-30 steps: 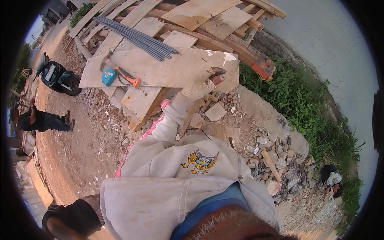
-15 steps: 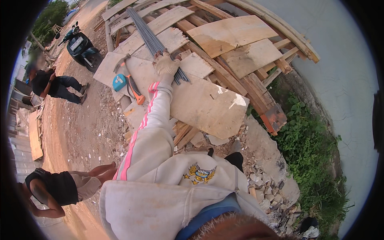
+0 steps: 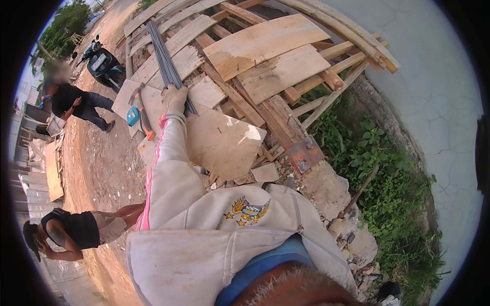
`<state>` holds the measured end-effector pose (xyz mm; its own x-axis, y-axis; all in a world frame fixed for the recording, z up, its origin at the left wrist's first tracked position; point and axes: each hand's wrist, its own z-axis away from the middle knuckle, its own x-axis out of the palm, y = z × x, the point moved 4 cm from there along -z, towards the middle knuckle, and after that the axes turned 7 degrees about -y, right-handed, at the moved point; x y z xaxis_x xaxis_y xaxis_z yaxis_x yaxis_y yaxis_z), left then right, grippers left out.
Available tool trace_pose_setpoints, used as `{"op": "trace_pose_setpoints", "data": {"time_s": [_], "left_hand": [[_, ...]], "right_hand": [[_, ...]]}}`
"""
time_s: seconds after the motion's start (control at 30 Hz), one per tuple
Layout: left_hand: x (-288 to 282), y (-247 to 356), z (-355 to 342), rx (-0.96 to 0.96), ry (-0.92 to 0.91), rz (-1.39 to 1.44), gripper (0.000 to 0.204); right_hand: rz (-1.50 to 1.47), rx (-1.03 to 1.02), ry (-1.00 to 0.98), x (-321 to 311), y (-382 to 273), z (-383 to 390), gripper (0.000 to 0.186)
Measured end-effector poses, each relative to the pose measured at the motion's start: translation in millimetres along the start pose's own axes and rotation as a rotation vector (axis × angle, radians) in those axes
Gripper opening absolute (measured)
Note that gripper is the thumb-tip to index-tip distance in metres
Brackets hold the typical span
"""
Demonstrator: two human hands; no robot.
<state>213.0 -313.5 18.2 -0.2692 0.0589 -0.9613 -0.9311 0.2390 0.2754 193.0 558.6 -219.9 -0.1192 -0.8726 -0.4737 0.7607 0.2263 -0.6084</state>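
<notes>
My left hand [image 3: 175, 97], in a pale work glove, is closed around the near part of a bundle of thin grey steel rods [image 3: 162, 53]. The rods lie lengthwise over pale boards, and their near ends stick out past the hand. Left of the hand lies a claw hammer [image 3: 145, 122] with an orange and black handle. Beside it is a blue tape measure [image 3: 133, 116]. Both rest on a worn plywood sheet. A larger plywood sheet [image 3: 224, 140] with white patches lies nearer to me. My right hand is out of sight.
A stack of planks and beams [image 3: 286, 120] spreads to the right, with nails standing up in places. Broken rubble [image 3: 326, 191] and green plants [image 3: 388, 178] border a grey wall [image 3: 434, 102]. Leftward are two people [image 3: 76, 104] and a parked scooter [image 3: 104, 66].
The view has shifted, so the boards, rods and hammer sit further left in the picture. My left hand still grips the rods. The nearer person's head now shows, with a hand raised to it.
</notes>
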Motion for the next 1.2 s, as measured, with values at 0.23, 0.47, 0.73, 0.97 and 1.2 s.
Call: {"op": "trace_pose_setpoints", "data": {"time_s": [0.23,0.47,0.73,0.97,1.2], "left_hand": [[3.7,-0.5,6.3,-0.105,0.066,0.022,0.065],[4.8,-1.3,10.6,-0.046,0.145,0.095,0.062],[3.0,-0.4,11.5,-0.057,0.134,0.102,0.065],[1.3,1.0,12.5,-0.050,0.139,0.115,0.063],[-2.8,0.3,14.0,-0.060,0.068,0.139,0.064]], "right_hand": [[-0.049,-1.071,0.198,-22.3,-196.3,-8.1,0.028],[0.032,-0.979,-0.341,74.4,-350.7,8.4,0.031],[0.374,-1.209,-0.506,186.3,-465.1,76.3,0.035],[0.427,-1.560,-0.423,266.1,-502.9,75.9,0.030],[0.557,-1.560,-0.407,311.8,-510.0,51.0,0.030]]}}
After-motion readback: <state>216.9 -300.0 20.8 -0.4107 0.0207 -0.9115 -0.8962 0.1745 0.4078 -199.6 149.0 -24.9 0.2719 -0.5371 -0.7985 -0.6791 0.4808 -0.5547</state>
